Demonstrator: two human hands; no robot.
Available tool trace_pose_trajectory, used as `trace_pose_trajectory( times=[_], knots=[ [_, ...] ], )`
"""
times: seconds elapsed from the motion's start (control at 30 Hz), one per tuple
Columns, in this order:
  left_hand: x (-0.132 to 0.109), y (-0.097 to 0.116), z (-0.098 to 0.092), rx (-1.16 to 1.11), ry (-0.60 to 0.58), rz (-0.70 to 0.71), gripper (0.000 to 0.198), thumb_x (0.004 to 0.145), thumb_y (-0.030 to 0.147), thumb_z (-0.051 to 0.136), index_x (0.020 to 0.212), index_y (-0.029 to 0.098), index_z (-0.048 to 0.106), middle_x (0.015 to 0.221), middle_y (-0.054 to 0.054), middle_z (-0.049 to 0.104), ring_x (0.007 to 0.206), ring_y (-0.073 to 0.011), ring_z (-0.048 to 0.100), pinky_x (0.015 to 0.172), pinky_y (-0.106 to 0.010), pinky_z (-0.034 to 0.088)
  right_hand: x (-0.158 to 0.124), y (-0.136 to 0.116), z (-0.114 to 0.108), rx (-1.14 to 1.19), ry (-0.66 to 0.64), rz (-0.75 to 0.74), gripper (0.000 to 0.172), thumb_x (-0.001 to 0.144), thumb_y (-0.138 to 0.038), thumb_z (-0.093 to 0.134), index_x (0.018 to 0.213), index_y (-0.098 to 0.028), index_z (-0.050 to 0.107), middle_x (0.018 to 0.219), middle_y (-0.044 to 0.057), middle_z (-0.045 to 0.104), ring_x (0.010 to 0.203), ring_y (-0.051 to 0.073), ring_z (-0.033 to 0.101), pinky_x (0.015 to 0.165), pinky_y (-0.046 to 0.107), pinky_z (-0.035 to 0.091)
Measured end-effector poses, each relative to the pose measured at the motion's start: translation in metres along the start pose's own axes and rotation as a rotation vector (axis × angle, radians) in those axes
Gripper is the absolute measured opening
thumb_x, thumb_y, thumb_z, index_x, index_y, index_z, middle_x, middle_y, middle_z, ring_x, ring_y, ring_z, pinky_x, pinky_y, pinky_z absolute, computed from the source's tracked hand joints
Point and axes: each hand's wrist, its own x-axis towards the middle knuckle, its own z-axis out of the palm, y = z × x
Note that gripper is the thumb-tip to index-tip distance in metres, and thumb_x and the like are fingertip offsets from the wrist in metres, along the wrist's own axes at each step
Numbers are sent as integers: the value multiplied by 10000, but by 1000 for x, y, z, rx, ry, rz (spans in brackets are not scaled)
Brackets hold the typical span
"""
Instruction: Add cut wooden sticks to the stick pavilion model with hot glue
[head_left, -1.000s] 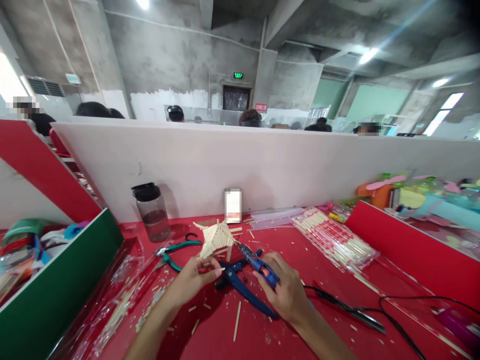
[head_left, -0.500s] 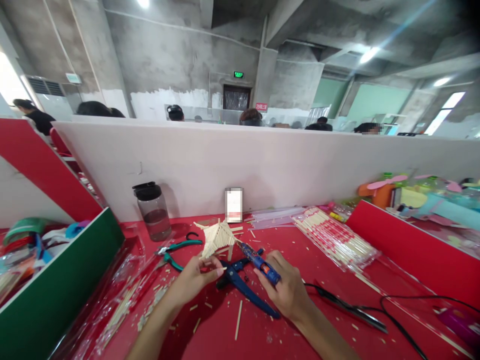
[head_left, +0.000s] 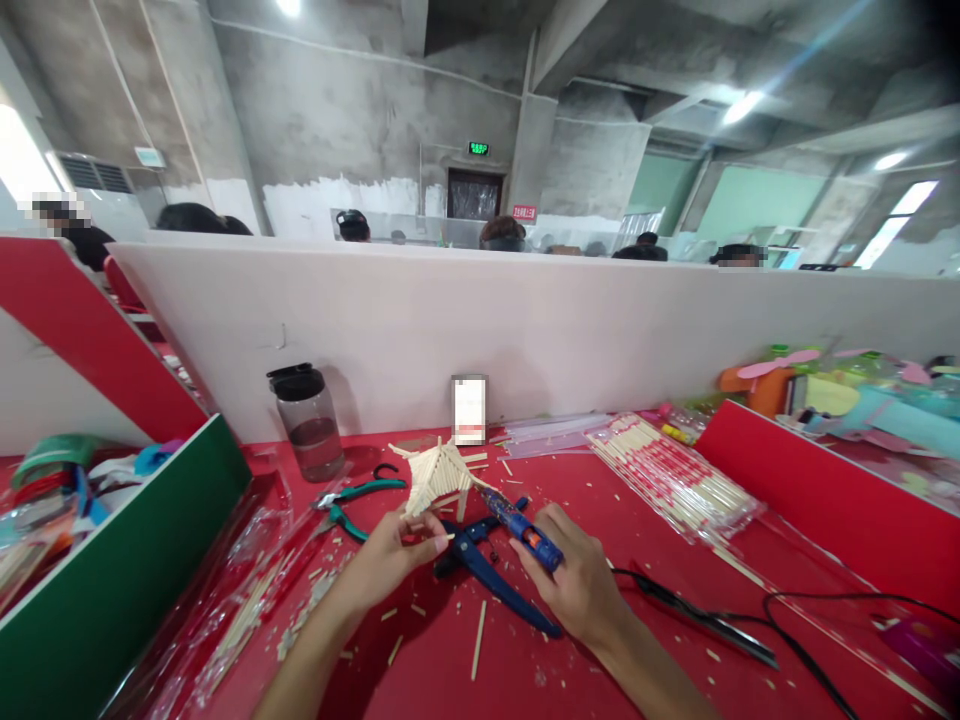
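Note:
My right hand (head_left: 574,570) is wrapped round a blue glue gun (head_left: 517,520), whose nozzle points at the right edge of a small pointed roof-like model (head_left: 439,472) built of pale wooden sticks. Between the thumb and finger of my left hand (head_left: 397,555) is a short cut wooden stick (head_left: 448,538), just in front of the model. Blue-handled cutters (head_left: 495,580) lie on the red table between my hands. Left of the model rest teal-handled pliers (head_left: 352,505). Whether the nozzle touches the model, I cannot tell.
A dark-lidded water bottle (head_left: 306,425) and an upright phone (head_left: 470,410) stand by the white partition (head_left: 525,320). Packed wooden sticks (head_left: 675,475) lie at right, near a black cable (head_left: 802,650). A green panel (head_left: 150,540) borders the left; stick scraps litter the table.
The view has shifted very slightly. Both hands, the glue gun and the model keep nearly the same places.

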Motion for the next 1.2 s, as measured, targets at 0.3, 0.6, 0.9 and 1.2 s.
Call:
trace_pose_trajectory(
  times=[0.3,0.6,0.9,1.2],
  knots=[
    [1,-3,0,-28,-22,-3,395,761,542,745,745,157,658,704,-12,610,671,-159,542,671,-272,417,-3,6,-8,117,-38,12,119,972,-283,545,1076,-247,589,1020,63,631,877,199,680,723,278,534],
    [0,-1,0,-25,-19,-5,375,772,513,740,749,148,653,712,-12,599,678,-153,521,668,-274,399,-1,5,-3,47,-9,5,107,992,-323,520,1000,-239,586,982,60,626,808,187,688,662,261,528],
    [1,-4,0,-27,2,8,356,758,503,749,734,162,647,707,-15,601,695,-167,532,674,-279,422,-3,4,-1,57,-33,12,111,998,-316,515,934,-229,540,877,25,569,746,169,648,618,246,478],
    [0,-5,-2,-18,-2,16,367,769,509,748,764,151,666,724,-27,622,717,-176,550,711,-287,425,-1,-1,-7,346,-91,118,52,989,-276,521,995,-234,550,937,24,579,828,167,624,745,251,477]
  ],
)
